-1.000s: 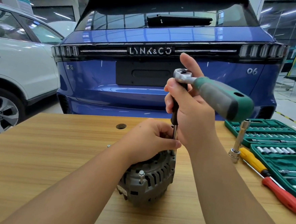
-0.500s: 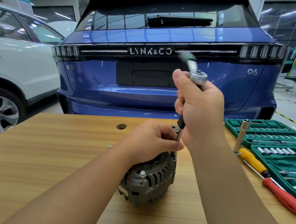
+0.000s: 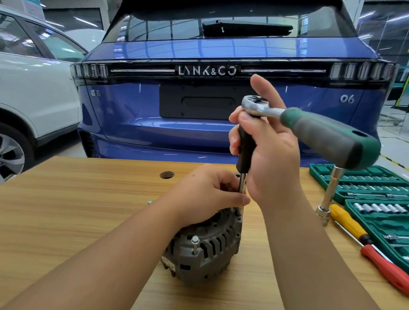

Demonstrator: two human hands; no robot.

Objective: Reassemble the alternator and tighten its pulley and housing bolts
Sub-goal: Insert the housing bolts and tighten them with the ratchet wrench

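A grey finned alternator (image 3: pixel 206 254) stands on the wooden table (image 3: pixel 73 218). My left hand (image 3: pixel 205 198) rests on its top and pinches the steel extension shaft (image 3: pixel 241 191) near the housing's far edge. My right hand (image 3: pixel 266 156) grips the black upright extension handle (image 3: pixel 246 148) below the ratchet head (image 3: pixel 255 105). The ratchet's green and grey handle (image 3: pixel 333 137) points right, toward me. One housing bolt (image 3: pixel 195 243) sticks up on the alternator's near side. The socket at the shaft's lower end is hidden by my left hand.
An open green socket case (image 3: pixel 377 198) lies at the right. Beside it are a yellow screwdriver (image 3: pixel 348 225), a red screwdriver (image 3: pixel 389 269) and an upright steel extension bar (image 3: pixel 329 195). A small loose bolt (image 3: pixel 150 202) lies left of the alternator. A blue car (image 3: pixel 201 120) stands behind the table.
The ratchet handle swung away from me half a second ago and has come back round to the right. My right hand has shifted slightly left; my left hand stays on the alternator.
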